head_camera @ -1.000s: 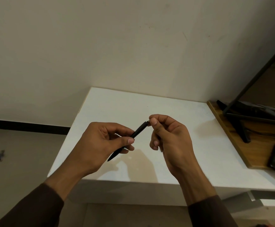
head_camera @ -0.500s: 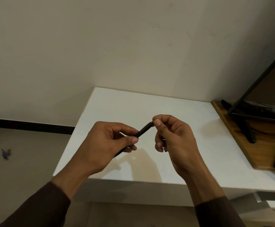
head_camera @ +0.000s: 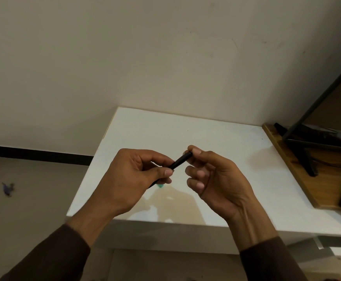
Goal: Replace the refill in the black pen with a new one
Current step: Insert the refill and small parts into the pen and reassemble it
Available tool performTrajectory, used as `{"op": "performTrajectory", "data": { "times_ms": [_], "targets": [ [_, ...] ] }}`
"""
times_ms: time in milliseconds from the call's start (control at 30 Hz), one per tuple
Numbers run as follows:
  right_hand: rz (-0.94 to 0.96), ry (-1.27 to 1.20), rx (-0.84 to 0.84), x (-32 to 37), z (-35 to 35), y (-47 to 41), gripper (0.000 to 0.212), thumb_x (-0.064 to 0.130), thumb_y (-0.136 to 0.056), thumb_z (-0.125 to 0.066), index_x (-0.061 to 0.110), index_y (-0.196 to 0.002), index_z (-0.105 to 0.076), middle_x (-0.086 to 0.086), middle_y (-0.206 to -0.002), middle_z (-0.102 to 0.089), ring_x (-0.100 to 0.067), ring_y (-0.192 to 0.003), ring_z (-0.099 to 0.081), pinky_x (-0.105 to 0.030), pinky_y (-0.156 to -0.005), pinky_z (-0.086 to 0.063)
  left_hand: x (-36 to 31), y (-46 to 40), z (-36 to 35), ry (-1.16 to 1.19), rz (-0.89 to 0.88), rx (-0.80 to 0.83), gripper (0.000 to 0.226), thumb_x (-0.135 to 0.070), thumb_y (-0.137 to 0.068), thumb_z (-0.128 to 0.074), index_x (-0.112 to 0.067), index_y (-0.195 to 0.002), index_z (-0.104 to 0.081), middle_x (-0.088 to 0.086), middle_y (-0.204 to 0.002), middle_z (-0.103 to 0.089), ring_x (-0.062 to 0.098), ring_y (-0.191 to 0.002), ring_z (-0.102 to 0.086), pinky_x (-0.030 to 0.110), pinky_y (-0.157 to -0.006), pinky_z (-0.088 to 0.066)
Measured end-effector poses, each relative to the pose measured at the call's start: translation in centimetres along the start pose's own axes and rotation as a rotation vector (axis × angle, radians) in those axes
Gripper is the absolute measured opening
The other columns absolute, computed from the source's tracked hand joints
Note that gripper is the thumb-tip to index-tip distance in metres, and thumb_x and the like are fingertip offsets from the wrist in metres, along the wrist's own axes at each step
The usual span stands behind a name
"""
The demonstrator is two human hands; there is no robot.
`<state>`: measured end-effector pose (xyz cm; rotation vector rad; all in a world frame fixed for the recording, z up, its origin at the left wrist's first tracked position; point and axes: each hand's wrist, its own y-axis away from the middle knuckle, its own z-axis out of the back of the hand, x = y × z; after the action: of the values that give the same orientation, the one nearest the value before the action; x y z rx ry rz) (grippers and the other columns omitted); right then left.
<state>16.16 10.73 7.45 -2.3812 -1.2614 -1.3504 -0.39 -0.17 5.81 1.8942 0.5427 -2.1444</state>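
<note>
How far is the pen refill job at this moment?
Early stage. Nothing looks done: the black pen is in one piece and no refill shows. In hand: left hand grips the barrel, right hand pinches its far end. Left: opening, swapping, closing.

Your left hand [head_camera: 133, 179] grips the black pen [head_camera: 180, 160] above the white bench [head_camera: 216, 130]. Your right hand [head_camera: 216, 179] pinches its upper end, the pen tilted.

A plain room in a home, by the look of it: a bare cream wall [head_camera: 145, 57] at twelve o'clock, a white table [head_camera: 216, 134] pushed against it, and at three o'clock a wooden shelf [head_camera: 299, 169] holding a dark-framed stand [head_camera: 307, 155].
</note>
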Motion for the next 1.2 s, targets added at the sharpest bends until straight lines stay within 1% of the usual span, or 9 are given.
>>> {"op": "performTrajectory", "data": {
  "times_ms": [233,333,533,600,667,733,833,1033,1200],
  "targets": [
    [-0.058,-0.016,0.022,-0.3,0.3,-0.3,0.007,0.011,-0.08,-0.073,0.009,-0.083,-0.08,-0.004,-0.084,-0.067,-0.013,-0.059,-0.065,-0.027,-0.053,-0.058,-0.1,0.4,-0.3,0.012,0.016,-0.043,0.026,0.004,-0.084,-0.079,-0.022,-0.085,-0.083,0.006,-0.077,-0.083,0.024,-0.067,-0.081,0.021,-0.067,-0.062],
    [0.003,0.061,0.028,-0.5,0.5,-0.5,0.012,0.017,-0.083,-0.074,0.011,-0.092,-0.08,-0.001,-0.085,-0.07,-0.013,-0.068,-0.068,-0.03,-0.063,-0.059,-0.2,0.4,-0.2,0.036,0.045,-0.035,0.023,0.003,-0.084,-0.079,-0.019,-0.086,-0.083,0.008,-0.077,-0.083,0.025,-0.069,-0.081,0.026,-0.07,-0.064],
    [0.101,0.224,-0.032,0.1,1.7,-0.5,0.037,0.033,-0.078,-0.079,0.011,-0.107,-0.08,-0.001,-0.099,-0.077,-0.012,-0.064,-0.063,-0.029,-0.057,-0.053,0.2,0.3,0.1,0.085,0.083,-0.029,0.016,0.004,-0.086,-0.077,-0.009,-0.094,-0.082,0.013,-0.08,-0.082,0.029,-0.072,-0.081,0.039,-0.075,-0.067],
    [0.189,0.363,-0.202,1.4,3.1,-0.1,0.036,0.038,-0.078,-0.08,0.014,-0.104,-0.081,0.002,-0.088,-0.076,-0.009,-0.055,-0.054,-0.026,-0.051,-0.048,0.5,0.2,0.3,0.102,0.092,-0.035,0.016,0.004,-0.086,-0.077,-0.009,-0.094,-0.082,0.013,-0.081,-0.082,0.03,-0.074,-0.081,0.039,-0.074,-0.067],
    [0.289,0.645,-0.463,2.7,5.2,0.5,0.016,0.03,-0.088,-0.078,0.016,-0.094,-0.082,0.005,-0.072,-0.071,-0.006,-0.046,-0.044,-0.022,-0.046,-0.042,0.8,0.1,0.3,0.107,0.089,-0.039,0.015,0.003,-0.085,-0.077,-0.008,-0.093,-0.081,0.013,-0.081,-0.082,0.03,-0.075,-0.081,0.038,-0.073,-0.067],
    [0.312,0.92,-0.625,2.9,6.9,0.7,0.011,0.026,-0.092,-0.075,0.018,-0.086,-0.08,0.009,-0.066,-0.07,-0.002,-0.039,-0.046,-0.02,-0.047,-0.04,1.0,0.1,0.2,0.1,0.084,-0.039,0.014,0.002,-0.085,-0.078,-0.008,-0.093,-0.081,0.012,-0.082,-0.082,0.03,-0.075,-0.081,0.037,-0.073,-0.067],
    [0.265,1.174,-0.595,1.6,7.5,0.1,0.005,0.024,-0.091,-0.076,0.02,-0.092,-0.078,0.012,-0.081,-0.072,0.004,-0.062,-0.063,-0.015,-0.058,-0.041,1.1,0.1,-0.3,0.097,0.076,-0.041,0.013,0.001,-0.085,-0.078,-0.009,-0.094,-0.081,0.012,-0.082,-0.082,0.029,-0.076,-0.082,0.038,-0.073,-0.067],
    [0.093,1.435,-0.576,-1.4,7.0,-1.6,0.024,0.031,-0.091,-0.076,0.015,-0.109,-0.07,0.004,-0.095,-0.064,-0.018,-0.091,-0.063,-0.028,-0.075,-0.048,1.7,0.1,-0.5,0.098,0.079,-0.033,0.012,0.003,-0.086,-0.077,-0.006,-0.094,-0.08,0.014,-0.083,-0.081,0.029,-0.075,-0.081,0.04,-0.074,-0.067],
    [0.075,1.484,-0.596,-1.8,6.4,-2.6,0.01,0.021,-0.093,-0.074,0.011,-0.094,-0.074,-0.004,-0.093,-0.073,-0.023,-0.086,-0.067,-0.034,-0.075,-0.054,1.8,0.0,-0.1,0.102,0.074,-0.06,0.013,0.004,-0.086,-0.077,-0.008,-0.093,-0.081,0.012,-0.081,-0.081,0.03,-0.074,-0.081,0.038,-0.072,-0.067]
  ]
}}
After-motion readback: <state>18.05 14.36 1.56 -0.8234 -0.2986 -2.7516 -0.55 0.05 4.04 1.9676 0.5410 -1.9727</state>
